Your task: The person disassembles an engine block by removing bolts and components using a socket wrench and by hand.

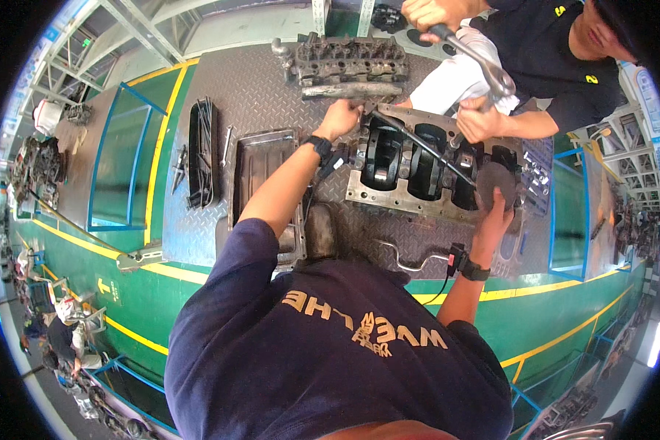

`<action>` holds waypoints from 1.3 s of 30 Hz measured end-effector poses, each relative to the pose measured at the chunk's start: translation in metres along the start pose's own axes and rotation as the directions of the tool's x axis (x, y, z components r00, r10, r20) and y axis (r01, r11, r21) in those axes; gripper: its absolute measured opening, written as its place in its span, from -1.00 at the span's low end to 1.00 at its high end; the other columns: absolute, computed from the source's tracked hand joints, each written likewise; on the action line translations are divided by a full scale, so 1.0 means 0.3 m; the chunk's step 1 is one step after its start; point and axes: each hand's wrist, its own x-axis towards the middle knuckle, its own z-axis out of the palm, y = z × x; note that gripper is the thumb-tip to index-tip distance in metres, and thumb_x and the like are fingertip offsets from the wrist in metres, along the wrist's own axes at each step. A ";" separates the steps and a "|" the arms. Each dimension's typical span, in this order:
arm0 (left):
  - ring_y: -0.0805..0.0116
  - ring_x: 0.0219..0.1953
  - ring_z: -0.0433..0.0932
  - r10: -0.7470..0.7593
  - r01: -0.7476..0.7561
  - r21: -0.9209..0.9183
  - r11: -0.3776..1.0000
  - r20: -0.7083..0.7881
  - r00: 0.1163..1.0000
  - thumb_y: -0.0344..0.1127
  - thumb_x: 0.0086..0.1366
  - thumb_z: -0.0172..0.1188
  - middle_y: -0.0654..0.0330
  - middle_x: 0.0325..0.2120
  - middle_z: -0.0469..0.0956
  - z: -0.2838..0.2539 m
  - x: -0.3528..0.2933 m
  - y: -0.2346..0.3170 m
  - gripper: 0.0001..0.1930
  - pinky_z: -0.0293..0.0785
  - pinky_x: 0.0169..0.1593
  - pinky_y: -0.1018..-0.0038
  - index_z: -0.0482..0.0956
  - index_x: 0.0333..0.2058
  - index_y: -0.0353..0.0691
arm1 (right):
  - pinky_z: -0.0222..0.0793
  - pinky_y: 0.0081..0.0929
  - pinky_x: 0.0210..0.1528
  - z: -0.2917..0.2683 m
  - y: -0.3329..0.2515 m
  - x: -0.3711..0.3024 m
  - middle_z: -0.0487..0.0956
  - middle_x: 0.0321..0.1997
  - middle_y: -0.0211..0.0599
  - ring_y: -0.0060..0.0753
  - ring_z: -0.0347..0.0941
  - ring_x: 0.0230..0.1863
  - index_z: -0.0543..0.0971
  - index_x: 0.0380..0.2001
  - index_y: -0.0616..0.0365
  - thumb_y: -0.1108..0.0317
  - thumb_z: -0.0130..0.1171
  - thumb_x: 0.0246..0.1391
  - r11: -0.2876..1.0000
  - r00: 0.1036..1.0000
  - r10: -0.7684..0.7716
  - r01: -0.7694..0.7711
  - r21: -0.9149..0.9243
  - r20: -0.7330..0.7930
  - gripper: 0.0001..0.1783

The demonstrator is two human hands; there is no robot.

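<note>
An engine block (412, 196) lies on the metal table with its dark cylinder openings facing up. My left hand (342, 119) is closed at its far left corner; what the fingers grip is unclear. Slanting across the block is a long metal bar (425, 145), with one end near my left hand. My right hand (496, 214) wraps from below around a dark, round, flat-faced thing (496, 185) at the block's right end. Across from me, a co-worker's hands hold a large ratchet wrench (484, 64) above the block.
A cylinder head (352, 62) sits beyond the block. To the left are an oil pan (265, 165), a black tray of rods (203, 154) and a wrench (226, 145). A bent metal rod (411, 257) lies near me, and small bolts (535, 174) lie right of the block.
</note>
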 end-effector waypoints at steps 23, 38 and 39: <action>0.31 -0.25 0.66 -0.153 0.190 -0.391 0.900 0.125 0.980 -0.22 0.36 0.16 0.04 -0.30 0.73 -0.014 -0.056 -0.046 -0.65 0.52 -0.11 0.38 0.68 -0.06 -0.38 | 0.50 -0.39 -0.03 0.051 -0.106 0.135 0.55 0.05 -0.13 -0.25 0.48 0.05 0.46 0.10 0.36 0.25 0.25 0.18 0.995 0.996 0.015 -0.006 -0.097 0.090 -0.49; 0.52 -0.30 0.64 -0.092 0.087 -0.181 0.980 -0.020 0.996 -0.22 0.27 0.39 0.15 -0.29 0.74 -0.010 -0.072 0.010 -0.63 0.54 -0.16 0.53 0.70 -0.01 -0.28 | 0.60 -0.19 0.03 -0.048 0.032 0.090 0.46 0.21 -0.18 -0.18 0.48 0.15 0.37 0.23 0.26 0.24 0.30 0.17 0.991 0.989 -0.053 0.068 -0.112 0.139 -0.37; 0.52 -0.30 0.64 -0.088 0.083 -0.181 0.980 -0.019 0.996 -0.22 0.27 0.39 0.15 -0.29 0.74 -0.007 -0.071 0.013 -0.63 0.54 -0.16 0.53 0.70 -0.01 -0.28 | 0.63 -0.13 0.04 -0.055 0.041 0.093 0.45 0.22 -0.18 -0.16 0.48 0.15 0.37 0.23 0.25 0.26 0.31 0.17 0.993 0.992 -0.033 0.046 -0.105 0.118 -0.37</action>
